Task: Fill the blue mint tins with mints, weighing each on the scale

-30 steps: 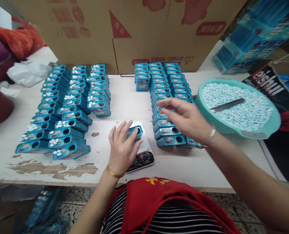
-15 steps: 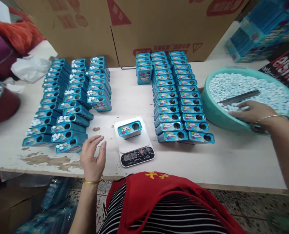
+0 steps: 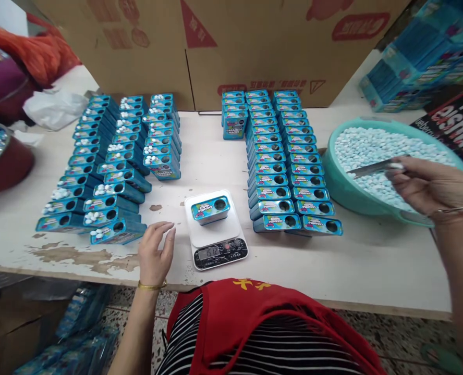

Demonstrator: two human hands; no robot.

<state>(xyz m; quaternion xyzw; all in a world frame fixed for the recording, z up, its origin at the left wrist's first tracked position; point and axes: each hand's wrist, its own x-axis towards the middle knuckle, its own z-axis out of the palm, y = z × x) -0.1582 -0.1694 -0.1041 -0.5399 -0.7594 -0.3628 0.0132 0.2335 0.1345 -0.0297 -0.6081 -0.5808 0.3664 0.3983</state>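
Observation:
A white kitchen scale (image 3: 234, 229) carries one blue candy tin (image 3: 211, 209) with a round hole in its top. My left hand (image 3: 156, 252) is beside the scale's left edge, holding nothing, thumb apart from the curved fingers. Over the right side of a turquoise basin (image 3: 335, 179), my right hand (image 3: 427, 182) is closed, with pale candy showing at the fingertips. The basin holds many small white and pale blue candies (image 3: 396, 140). A metal strip-like tool (image 3: 368, 168) lies on them, its right end partly covered by my fingers.
Rows of blue tins (image 3: 270, 179) stand right of the scale. More tins (image 3: 118, 192) stand at the left, many with white candies on top. A cardboard box (image 3: 255, 47) backs the table (image 3: 333, 265). A red bowl (image 3: 14, 161) sits far left, and stacked blue packs (image 3: 396, 78) back right.
My right hand has risen from the candies and moved right, its fingers now closed with candy showing. My left hand has barely moved. The view has shifted slightly.

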